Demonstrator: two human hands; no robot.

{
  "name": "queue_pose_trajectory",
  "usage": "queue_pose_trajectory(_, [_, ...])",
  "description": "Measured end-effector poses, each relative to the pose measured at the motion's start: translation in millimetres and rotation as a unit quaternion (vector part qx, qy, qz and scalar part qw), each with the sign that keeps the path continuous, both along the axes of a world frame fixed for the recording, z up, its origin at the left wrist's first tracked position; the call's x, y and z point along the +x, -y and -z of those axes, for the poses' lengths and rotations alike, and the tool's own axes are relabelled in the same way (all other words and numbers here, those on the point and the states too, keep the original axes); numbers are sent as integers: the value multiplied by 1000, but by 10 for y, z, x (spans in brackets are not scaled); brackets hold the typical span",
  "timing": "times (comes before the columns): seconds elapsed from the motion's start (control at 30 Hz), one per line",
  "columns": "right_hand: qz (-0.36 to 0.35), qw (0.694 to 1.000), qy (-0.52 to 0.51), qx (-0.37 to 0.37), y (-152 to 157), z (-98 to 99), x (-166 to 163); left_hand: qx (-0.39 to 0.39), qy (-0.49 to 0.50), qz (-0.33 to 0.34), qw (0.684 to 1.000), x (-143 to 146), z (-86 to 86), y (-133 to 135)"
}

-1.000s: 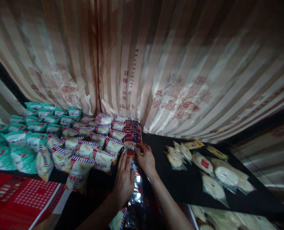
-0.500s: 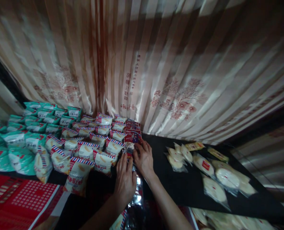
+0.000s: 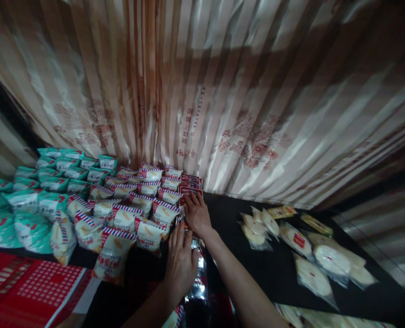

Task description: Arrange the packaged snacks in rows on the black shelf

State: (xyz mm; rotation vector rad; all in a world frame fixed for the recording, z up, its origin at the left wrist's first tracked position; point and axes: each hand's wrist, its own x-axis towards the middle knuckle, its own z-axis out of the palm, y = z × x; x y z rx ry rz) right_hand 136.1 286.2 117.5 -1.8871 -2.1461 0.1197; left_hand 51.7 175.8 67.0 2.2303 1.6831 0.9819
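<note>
My right hand lies palm down with its fingers stretched over the near end of a row of dark red snack packets. My left hand rests flat just nearer to me, fingers forward, its tips beside a small shiny edge of packaging. A strip of silver foil packets runs back towards me between my forearms. Just left of the hands stand white chip bags with red and blue striped tops. What lies under both palms is hidden.
Teal snack bags fill the table's left side, with a red printed cloth in front. On the black tabletop to the right lie clear bags of round pale flat cakes and yellow packets. A pleated curtain hangs behind.
My right hand has slid forward and slightly left onto the red packets. My left hand stays nearly where it was. The view has shifted a little.
</note>
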Motion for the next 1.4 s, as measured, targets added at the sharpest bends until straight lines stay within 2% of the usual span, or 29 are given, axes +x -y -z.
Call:
queue_pose_trajectory(0.13, [16,1000,13,0,-4,49,-22,-24,0,1,1000,8,-8,-15])
queue_pose_trajectory(0.27, [30,999,23,-2,-65,36,-78,-16,-4,3,1000,13,23,-39])
queue_pose_trajectory(0.5, [-8,999,30,-6,-277,-38,-111,-15,-26,7,1000,9,34,-53])
queue_pose_trajectory(0.6, [-26,999,37,-13,-331,7,-95,-28,-31,8,999,14,18,-57])
queue_pose_trajectory(0.83, [-4,999,35,-2,-372,143,-63,-19,-24,19,999,22,67,-108])
queue_pose_trajectory(1.4, [28,999,20,14,-419,241,-111,-11,-16,22,1000,-10,108,-157])
